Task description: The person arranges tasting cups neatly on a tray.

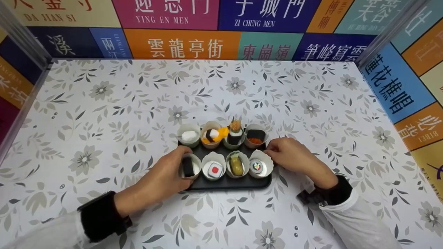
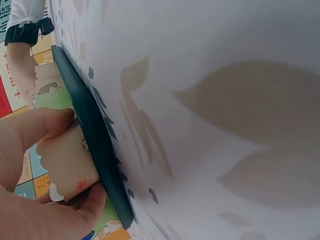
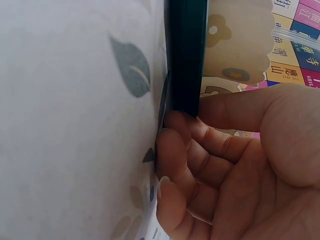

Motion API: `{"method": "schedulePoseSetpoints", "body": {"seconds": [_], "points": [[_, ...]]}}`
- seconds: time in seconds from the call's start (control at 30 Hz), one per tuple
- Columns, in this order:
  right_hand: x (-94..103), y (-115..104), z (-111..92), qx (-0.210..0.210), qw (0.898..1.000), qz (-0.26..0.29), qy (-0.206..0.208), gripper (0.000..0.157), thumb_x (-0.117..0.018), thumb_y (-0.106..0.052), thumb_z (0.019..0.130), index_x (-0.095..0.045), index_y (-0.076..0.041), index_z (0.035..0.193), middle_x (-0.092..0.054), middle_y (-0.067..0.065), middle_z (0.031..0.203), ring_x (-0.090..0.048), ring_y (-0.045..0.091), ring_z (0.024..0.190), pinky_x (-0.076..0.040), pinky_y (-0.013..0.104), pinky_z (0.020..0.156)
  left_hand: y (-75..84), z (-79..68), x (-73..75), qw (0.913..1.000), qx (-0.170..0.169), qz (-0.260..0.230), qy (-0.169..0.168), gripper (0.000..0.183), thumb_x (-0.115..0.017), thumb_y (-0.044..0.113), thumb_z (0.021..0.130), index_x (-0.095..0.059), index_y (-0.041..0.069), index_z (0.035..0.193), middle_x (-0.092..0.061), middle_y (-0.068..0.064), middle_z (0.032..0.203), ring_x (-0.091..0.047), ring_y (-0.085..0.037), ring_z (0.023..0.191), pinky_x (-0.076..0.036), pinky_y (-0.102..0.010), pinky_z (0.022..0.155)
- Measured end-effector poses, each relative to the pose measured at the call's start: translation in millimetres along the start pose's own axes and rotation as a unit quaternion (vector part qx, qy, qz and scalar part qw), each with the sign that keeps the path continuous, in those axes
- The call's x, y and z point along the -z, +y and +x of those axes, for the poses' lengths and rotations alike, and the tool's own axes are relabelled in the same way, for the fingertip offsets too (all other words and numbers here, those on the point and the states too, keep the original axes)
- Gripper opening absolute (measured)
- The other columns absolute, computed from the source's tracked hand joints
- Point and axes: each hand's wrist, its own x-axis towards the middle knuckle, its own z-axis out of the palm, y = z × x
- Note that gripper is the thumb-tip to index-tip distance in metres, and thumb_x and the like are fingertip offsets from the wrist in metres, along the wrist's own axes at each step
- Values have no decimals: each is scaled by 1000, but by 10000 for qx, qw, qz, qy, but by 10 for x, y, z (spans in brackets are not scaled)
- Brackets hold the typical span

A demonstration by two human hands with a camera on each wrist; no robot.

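Observation:
A black tray (image 1: 225, 187) lies on the patterned surface, bearing two rows of scalloped paper cups with small sushi-like pieces in them. My left hand (image 1: 169, 167) holds the front-left paper cup (image 1: 197, 162), which contains a white piece with a black band; in the left wrist view the thumb and a finger pinch the cup's wall (image 2: 67, 157) just above the tray. At the tray's right side, my right hand (image 1: 294, 155) grips the edge. The right wrist view shows the thumb against the tray's edge (image 3: 186, 55) and curled fingers (image 3: 172, 150) under it.
A white cloth (image 1: 138, 93) with grey flowers and leaves covers the table. Colourful panels with large characters (image 1: 183, 45) stand along the back, and another panel (image 1: 398, 83) rises at the right. Clear plastic edging (image 1: 387, 33) runs along the corners.

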Motion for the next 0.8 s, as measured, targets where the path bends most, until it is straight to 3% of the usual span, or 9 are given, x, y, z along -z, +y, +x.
{"method": "schedulePoseSetpoints", "body": {"seconds": [0.23,0.53,0.67,0.8], "points": [[14,5,-24,-26,10000,49,-1,23,-67,-20,98,-68,-13,76,-59,-6,67,-52,13,59,-41,33,58,-5,-15,-34,9997,-211,80,51,80,-85,-7,74,-48,-3,145,-59,-17,138,-57,-31,130,-45,-48,111],[25,54,-53,-133,9999,-21,-29,26,-66,-20,99,-65,-14,74,-56,-5,65,-52,14,58,-42,34,58,28,-48,-8,9995,-302,115,72,91,-93,5,76,-43,-4,151,-54,-19,145,-53,-31,135,-42,-46,114],[70,94,-104,-75,9999,-115,78,22,-64,-21,102,-70,-15,81,-58,-6,69,-54,15,64,-43,35,63,39,-81,35,9976,-601,245,257,81,-90,16,83,-47,-3,149,-55,-17,144,-52,-29,135,-42,-46,114],[172,135,-206,-21,9990,-163,417,21,-62,-26,106,-76,-14,96,-64,-4,76,-58,15,70,-46,37,68,18,-145,117,9910,-1009,529,698,57,-76,20,97,-53,1,146,-57,-11,143,-52,-25,136,-41,-46,114]]}}
